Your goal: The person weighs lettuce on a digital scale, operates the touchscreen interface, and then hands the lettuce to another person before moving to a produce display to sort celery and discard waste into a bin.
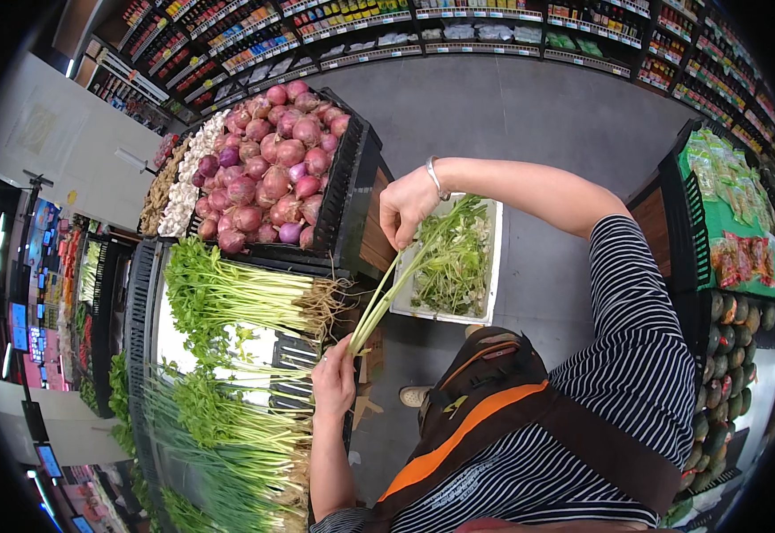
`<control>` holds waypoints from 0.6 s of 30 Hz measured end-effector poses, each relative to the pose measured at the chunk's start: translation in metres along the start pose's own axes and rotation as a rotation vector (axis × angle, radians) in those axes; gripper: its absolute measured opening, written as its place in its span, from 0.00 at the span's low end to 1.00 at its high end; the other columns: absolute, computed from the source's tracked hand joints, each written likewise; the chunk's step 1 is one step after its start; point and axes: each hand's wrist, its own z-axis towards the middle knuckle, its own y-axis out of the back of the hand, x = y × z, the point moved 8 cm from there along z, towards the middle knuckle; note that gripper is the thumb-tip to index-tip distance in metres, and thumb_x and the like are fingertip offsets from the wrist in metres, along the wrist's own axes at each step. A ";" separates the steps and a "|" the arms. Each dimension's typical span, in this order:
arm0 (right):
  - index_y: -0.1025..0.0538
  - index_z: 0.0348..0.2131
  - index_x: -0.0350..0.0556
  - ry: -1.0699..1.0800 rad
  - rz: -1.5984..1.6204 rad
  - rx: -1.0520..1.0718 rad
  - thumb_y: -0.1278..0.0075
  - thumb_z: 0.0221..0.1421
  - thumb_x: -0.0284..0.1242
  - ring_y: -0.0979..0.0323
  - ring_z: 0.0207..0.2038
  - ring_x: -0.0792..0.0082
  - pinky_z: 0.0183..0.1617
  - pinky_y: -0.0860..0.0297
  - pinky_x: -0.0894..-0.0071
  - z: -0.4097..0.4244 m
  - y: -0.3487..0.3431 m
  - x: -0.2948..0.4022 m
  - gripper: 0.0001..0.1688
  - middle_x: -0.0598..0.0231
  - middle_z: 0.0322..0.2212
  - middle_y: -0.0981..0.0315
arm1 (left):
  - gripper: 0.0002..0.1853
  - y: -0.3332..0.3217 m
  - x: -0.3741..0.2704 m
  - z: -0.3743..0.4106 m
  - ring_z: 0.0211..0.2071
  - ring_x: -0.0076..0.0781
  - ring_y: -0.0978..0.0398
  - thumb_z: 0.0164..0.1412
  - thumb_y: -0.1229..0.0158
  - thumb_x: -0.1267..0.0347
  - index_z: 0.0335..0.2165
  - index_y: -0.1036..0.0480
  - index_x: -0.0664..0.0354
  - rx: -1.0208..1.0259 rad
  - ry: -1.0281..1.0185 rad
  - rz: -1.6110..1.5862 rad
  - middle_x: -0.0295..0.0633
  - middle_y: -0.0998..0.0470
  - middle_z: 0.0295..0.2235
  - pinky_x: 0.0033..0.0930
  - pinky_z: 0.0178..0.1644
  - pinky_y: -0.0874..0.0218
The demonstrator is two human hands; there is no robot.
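My left hand [335, 381] grips a small bunch of Chinese celery [382, 305] near the base of its stalks. My right hand [408, 208] is bent at the wrist above it, fingertips pinching one of the stalks partway up. The leafy end of the bunch slants away to the upper right, over a white foam box [496, 263]. Inside that box lies a heap of loose green leaves and stems [450, 283]. More celery with roots [261, 286] lies on the display stand, left of my hands.
Red onions [274, 173] fill a black crate beyond the celery, with garlic [191, 176] and ginger [164, 190] beside them. Scallions [227, 446] lie nearer on the left. Packaged goods [734, 180] and dark round squashes [727, 373] stand on the right. Stocked shelves [480, 30] line the back.
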 end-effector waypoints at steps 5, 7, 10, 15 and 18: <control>0.20 0.25 0.46 0.005 -0.193 -0.142 0.48 0.41 0.32 0.26 0.27 0.68 0.33 0.32 0.70 -0.017 -0.008 -0.022 0.11 0.63 0.22 0.23 | 0.17 -0.021 -0.036 0.014 0.26 0.45 0.27 0.56 0.51 0.82 0.44 0.30 0.61 0.068 -0.014 0.124 0.48 0.25 0.30 0.36 0.28 0.36; 0.20 0.23 0.46 0.020 -0.158 -0.230 0.48 0.38 0.32 0.27 0.25 0.66 0.31 0.32 0.69 -0.020 -0.013 -0.040 0.10 0.63 0.19 0.24 | 0.17 -0.029 -0.040 0.016 0.28 0.45 0.26 0.55 0.51 0.81 0.44 0.30 0.62 0.120 0.039 0.144 0.48 0.25 0.31 0.36 0.30 0.34; 0.20 0.24 0.46 -0.070 -0.064 -0.253 0.46 0.37 0.35 0.25 0.29 0.64 0.33 0.31 0.66 -0.021 -0.025 -0.066 0.13 0.62 0.22 0.23 | 0.16 -0.040 -0.044 0.016 0.30 0.44 0.25 0.55 0.51 0.81 0.44 0.30 0.62 0.165 0.084 0.159 0.48 0.25 0.32 0.35 0.32 0.33; 0.20 0.24 0.49 -0.151 -0.011 -0.350 0.47 0.37 0.36 0.24 0.30 0.62 0.34 0.30 0.65 -0.020 -0.043 -0.098 0.13 0.61 0.23 0.23 | 0.15 -0.049 -0.047 0.019 0.29 0.44 0.25 0.55 0.51 0.80 0.43 0.30 0.64 0.209 0.066 0.197 0.49 0.25 0.31 0.35 0.33 0.33; 0.20 0.24 0.49 -0.236 -0.180 -0.417 0.47 0.36 0.35 0.24 0.31 0.59 0.35 0.30 0.65 -0.026 -0.042 -0.115 0.13 0.61 0.23 0.23 | 0.15 -0.048 -0.044 0.018 0.29 0.46 0.25 0.56 0.51 0.80 0.43 0.30 0.64 0.242 0.093 0.223 0.50 0.25 0.31 0.37 0.33 0.33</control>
